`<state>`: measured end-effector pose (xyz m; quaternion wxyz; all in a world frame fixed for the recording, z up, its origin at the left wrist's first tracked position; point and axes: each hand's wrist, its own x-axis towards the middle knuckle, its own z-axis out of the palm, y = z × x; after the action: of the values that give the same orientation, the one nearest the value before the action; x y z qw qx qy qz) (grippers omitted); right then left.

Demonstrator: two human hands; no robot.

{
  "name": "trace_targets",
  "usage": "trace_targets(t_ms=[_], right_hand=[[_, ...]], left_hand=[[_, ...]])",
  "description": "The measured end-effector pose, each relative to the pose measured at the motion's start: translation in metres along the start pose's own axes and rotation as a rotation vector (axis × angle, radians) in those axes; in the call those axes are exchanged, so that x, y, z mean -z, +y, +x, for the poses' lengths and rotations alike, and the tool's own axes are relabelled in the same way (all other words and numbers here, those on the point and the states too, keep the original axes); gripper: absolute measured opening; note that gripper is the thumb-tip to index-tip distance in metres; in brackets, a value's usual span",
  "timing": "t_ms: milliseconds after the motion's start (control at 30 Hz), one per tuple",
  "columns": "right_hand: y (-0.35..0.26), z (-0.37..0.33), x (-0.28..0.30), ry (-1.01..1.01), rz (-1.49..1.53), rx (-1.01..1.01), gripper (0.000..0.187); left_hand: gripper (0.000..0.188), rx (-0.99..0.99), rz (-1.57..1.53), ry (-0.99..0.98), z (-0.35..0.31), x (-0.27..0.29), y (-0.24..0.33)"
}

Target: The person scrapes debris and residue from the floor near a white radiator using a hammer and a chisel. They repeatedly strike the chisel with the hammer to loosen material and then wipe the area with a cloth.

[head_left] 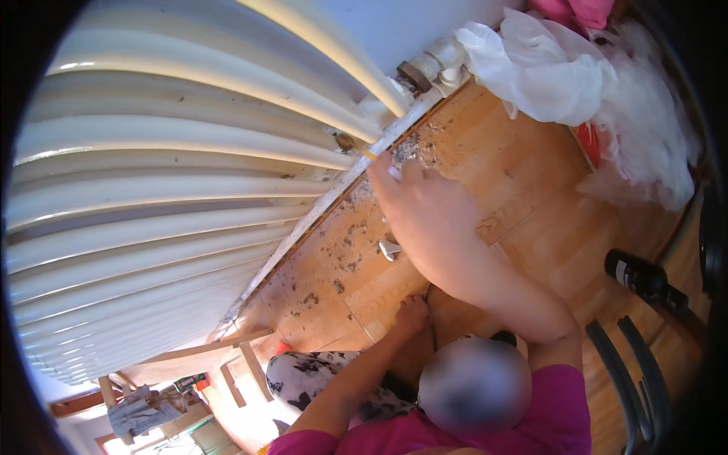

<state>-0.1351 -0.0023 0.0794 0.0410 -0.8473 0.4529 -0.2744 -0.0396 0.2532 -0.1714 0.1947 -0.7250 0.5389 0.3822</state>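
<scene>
My right hand is closed around a slim brush-like tool with a yellow stem. Its brownish end reaches in at the foot of the cream radiator, between two of the columns. My fingers cover most of the handle; a bit of white shows at them. Low beside my knee, my left hand has its fingers curled in, and whatever they hold is hidden. Between the hands a small white piece lies on the wooden floor. Dark crumbs of debris are scattered along the radiator's base.
A pipe valve sits at the radiator's far end. Crumpled clear plastic lies at the far right. A dark bottle-shaped object and grey curved tubes are on the right. A wooden frame stands at the lower left.
</scene>
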Motion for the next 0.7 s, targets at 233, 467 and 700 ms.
trace_targets(t_ms=[233,467,700], right_hand=[[-0.002,-0.006,-0.009,-0.099,-0.001,-0.026,0.039],[0.000,0.016,-0.020,-0.189,0.097,-0.035,0.041],[0.017,-0.015,0.007,-0.353,0.183,-0.056,0.037]], left_hand=[[0.083,-0.013,0.011,-0.059,0.006,0.002,-0.005],[0.084,0.042,-0.005,-0.134,0.007,0.019,0.004],[0.084,0.066,-0.045,-0.132,0.002,0.020,-0.005]])
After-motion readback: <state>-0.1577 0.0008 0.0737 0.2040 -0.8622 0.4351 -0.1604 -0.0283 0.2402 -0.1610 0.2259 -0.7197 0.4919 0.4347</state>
